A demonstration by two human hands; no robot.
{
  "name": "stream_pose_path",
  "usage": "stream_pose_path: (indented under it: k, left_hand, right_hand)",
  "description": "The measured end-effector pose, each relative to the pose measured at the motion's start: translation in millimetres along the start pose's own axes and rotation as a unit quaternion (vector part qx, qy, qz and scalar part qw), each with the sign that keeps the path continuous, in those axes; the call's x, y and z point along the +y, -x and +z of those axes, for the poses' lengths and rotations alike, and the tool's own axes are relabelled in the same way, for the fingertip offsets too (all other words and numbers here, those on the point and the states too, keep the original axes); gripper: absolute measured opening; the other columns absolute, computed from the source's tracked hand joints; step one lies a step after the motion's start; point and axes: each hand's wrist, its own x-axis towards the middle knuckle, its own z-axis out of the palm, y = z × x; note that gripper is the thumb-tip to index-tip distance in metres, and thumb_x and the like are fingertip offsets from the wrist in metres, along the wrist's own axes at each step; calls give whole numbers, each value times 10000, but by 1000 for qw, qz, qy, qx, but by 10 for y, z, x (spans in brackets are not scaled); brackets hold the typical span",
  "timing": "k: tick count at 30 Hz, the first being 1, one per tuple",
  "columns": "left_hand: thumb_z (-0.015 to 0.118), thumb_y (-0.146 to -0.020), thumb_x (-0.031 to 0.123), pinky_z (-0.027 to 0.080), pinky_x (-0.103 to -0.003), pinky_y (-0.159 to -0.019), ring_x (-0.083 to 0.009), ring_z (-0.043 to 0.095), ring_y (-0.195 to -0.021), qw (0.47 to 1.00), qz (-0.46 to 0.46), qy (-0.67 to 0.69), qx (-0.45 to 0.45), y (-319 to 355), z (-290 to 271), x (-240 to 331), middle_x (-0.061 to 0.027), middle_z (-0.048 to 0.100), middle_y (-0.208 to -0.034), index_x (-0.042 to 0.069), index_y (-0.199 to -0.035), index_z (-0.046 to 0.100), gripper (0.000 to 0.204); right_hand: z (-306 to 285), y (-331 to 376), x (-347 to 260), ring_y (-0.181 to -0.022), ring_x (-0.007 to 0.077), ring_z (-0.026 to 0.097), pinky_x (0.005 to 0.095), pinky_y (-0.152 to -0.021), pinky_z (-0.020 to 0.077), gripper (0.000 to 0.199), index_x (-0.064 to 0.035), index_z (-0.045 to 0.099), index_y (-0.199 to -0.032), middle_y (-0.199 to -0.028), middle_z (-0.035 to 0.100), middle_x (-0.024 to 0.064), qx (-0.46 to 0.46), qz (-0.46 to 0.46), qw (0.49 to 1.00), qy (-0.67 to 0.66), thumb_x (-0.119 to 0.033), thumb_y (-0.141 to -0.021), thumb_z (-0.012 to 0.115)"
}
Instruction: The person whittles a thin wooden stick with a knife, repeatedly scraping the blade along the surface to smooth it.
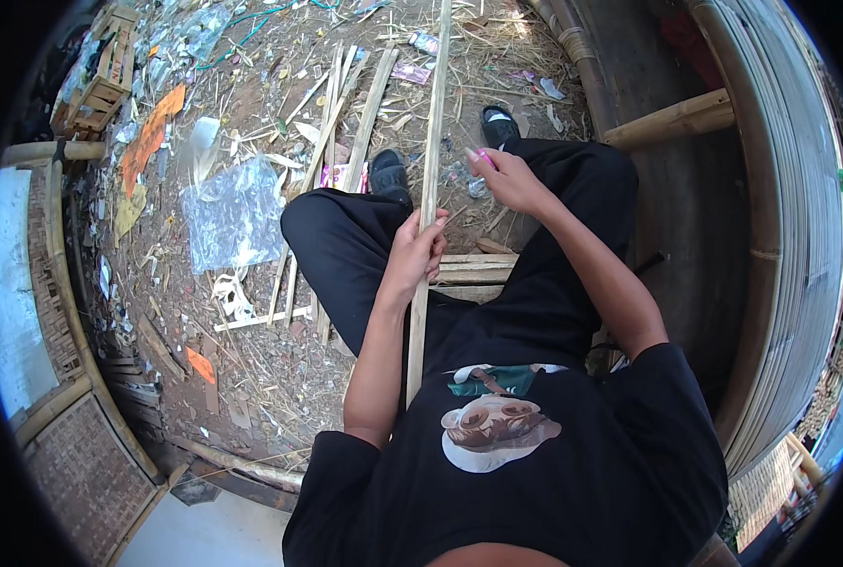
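Observation:
A long, pale bamboo strip (434, 113) runs from the far edge of the view down between my knees to my lap. My left hand (412, 250) is closed round it near its middle, fingers wrapped over the edge. To the right of the strip, my right hand (518, 182) grips a small pink-handled knife (484, 159). Its short blade points toward the strip and looks slightly blurred. The blade and the strip appear apart. Most of the handle is hidden in my fingers.
Several split bamboo strips (369, 118) lie on the littered ground ahead. A clear plastic sheet (235, 210) is spread at the left, with a wooden crate (108, 71) beyond. Bamboo slats (478, 268) lie between my thighs. A bamboo frame (771, 236) stands along the right.

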Motion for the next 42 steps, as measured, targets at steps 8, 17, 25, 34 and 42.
stream_pose_path:
  k: [8, 17, 25, 34, 42]
  left_hand:
    - [476, -1000, 191, 278, -182, -372, -29, 333, -439, 999, -21, 37, -19, 149, -163, 203, -17, 492, -764, 84, -1277, 497, 297]
    - [458, -1008, 154, 244, -207, -318, -46, 298, -375, 991, -62, 79, -93, 256, -238, 281, 39, 324, -607, 153, -1243, 479, 236]
    - [455, -970, 110, 233, -233, -309, -53, 282, -361, 995, -66, -54, -42, 145, -248, 144, 49, 305, -579, 116, -1258, 483, 290]
    - [466, -955, 82, 233, -222, -318, -37, 275, -378, 995, -66, -62, -33, 184, -225, 136, 59, 305, -596, 109, -1305, 458, 351]
    - [468, -964, 76, 237, -211, -312, -37, 261, -364, 998, -40, -22, -37, 232, -159, 160, 65, 265, -552, 75, -1358, 442, 395]
  right_hand:
    - [316, 352, -314, -704, 449, 571, 509, -649, 424, 429, 3, 559, -844, -727, 592, 240, -79, -112, 988, 70, -371, -1004, 420]
    - [454, 475, -298, -700, 454, 589, 543, -652, 447, 414, -24, 551, -879, -684, 582, 238, -92, -195, 968, 131, -385, -1011, 397]
    - [587, 550, -198, -697, 463, 591, 533, -677, 472, 433, 22, 582, -1006, -723, 612, 252, -121, -256, 954, 101, -364, -1017, 386]
    - [620, 436, -104, -686, 459, 592, 542, -648, 468, 428, 35, 576, -941, -722, 612, 263, -146, -253, 947, 136, -353, -1005, 408]
    - [240, -184, 26, -741, 468, 587, 528, -679, 451, 476, 1, 601, -880, -694, 594, 245, -70, -107, 983, 130, -387, -1024, 364]
